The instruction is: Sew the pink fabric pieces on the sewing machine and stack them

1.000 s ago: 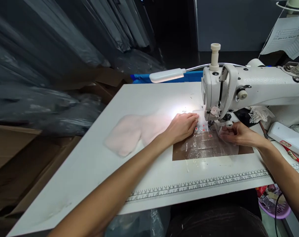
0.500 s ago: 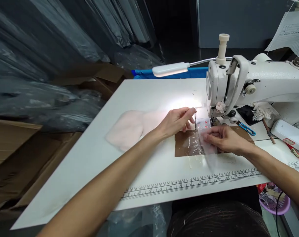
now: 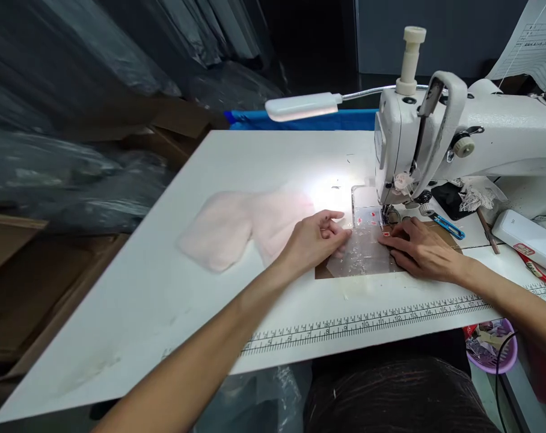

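White cloth [image 3: 367,251] x1 btwn L hand [image 3: 312,240], R hand [image 3: 425,249]; fingers bent, grip unclear.

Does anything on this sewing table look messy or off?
Nothing major. Dark thread-like scraps lie loose beside the sewing machine, and a dingy smudge stands out near the left front corner of the white tabletop.

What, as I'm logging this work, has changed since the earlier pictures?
The left hand has drawn left, away from the presser foot, fingers curled; the right hand has shifted left, close in front of it. The sheer fabric lies flatter. Any letting go is unclear. The pink piece and sewing machine stayed put.
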Motion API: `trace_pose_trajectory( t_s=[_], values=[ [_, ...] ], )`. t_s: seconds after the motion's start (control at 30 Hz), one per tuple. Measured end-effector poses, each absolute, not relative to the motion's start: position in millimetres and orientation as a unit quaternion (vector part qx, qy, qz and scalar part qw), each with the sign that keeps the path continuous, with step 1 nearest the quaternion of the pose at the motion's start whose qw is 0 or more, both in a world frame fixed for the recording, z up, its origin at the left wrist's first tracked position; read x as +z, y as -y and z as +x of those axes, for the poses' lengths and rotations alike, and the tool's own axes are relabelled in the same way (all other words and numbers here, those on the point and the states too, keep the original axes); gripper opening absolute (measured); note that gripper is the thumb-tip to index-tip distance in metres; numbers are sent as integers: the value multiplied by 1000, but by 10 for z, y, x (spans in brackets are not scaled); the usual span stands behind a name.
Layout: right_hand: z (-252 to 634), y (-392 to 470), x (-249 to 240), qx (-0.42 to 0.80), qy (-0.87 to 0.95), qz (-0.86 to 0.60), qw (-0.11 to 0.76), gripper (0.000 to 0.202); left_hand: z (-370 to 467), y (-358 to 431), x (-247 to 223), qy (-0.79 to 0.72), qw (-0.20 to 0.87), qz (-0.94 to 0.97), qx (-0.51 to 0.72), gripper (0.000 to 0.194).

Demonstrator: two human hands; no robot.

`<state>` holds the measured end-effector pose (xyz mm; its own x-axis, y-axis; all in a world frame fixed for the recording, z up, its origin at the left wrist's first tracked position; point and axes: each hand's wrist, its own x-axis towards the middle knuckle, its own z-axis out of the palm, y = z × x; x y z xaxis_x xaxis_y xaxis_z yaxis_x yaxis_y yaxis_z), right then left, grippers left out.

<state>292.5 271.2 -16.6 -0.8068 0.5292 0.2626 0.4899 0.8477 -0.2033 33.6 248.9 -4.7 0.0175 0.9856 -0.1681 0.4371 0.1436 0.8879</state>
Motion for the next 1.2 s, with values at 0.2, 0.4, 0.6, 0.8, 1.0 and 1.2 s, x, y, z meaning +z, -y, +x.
trace_pose_trajectory(
  t_s=[0.2,0.4,0.6,0.8,1.0,1.2],
  values=[
    [2899,-2972,-183,52,955,-269,117,37,245,-2458,-91,-443,115,796,396,18],
    [2952,-2976,-232,103,943,-259,182,37,353,-2396,-72,-213,110,925,296,11],
    [3083,-2958,-257,173,933,-224,224,38,350,-2398,-108,-206,63,932,291,12],
    [3035,-2946,-301,89,951,-211,209,38,387,-2363,-71,-208,93,919,320,6],
    [2988,-2881,-280,59,950,-254,172,40,474,-2332,-105,-192,96,917,335,5],
    [3034,-2882,-281,89,947,-238,195,38,493,-2333,-105,-188,41,922,336,5]
  ],
)
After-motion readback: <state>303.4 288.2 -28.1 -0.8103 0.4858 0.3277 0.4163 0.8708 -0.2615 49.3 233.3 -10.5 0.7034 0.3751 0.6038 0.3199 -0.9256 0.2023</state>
